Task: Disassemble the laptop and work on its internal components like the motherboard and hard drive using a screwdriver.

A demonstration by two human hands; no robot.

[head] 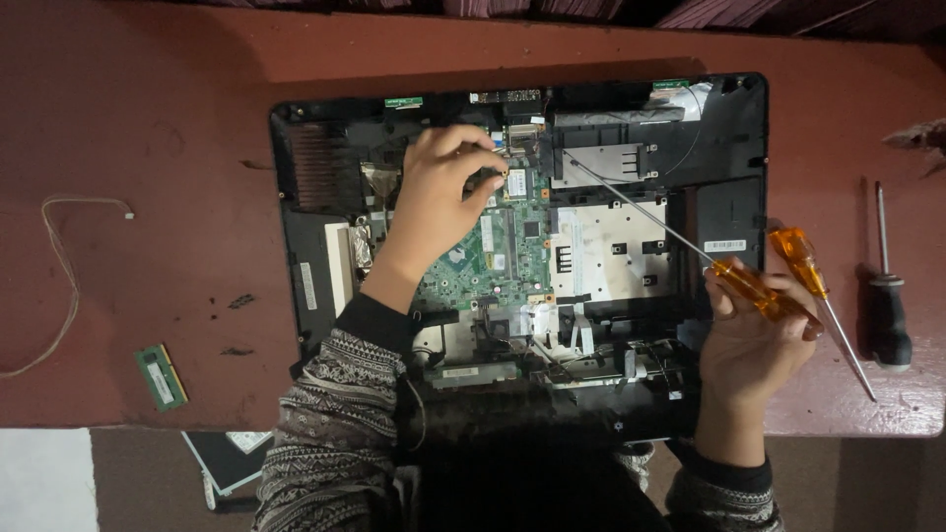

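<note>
Laptop (729, 128) is on the table (148, 128), bottom cover already off, green board (493, 256) and silver shields exposed. A RAM stick (161, 375) is out, lying well apart to the left near a loose wire (64, 266). Board looks seated in the shell tho, so I'd say roughly halfway thru teardown.

Left hand (439, 192) is pinched shut on some tiny part near the small card up top, can't tell what exactly. Right hand (754, 340) grips two orange screwdrivers (764, 291); the long one's tip reaches over to that same spot. Black screwdriver (887, 305) sits unused on the right.

Labels: white barcode sticker on the shell's right side, another white strip sticker on the left, small green tags along the top edge.
</note>
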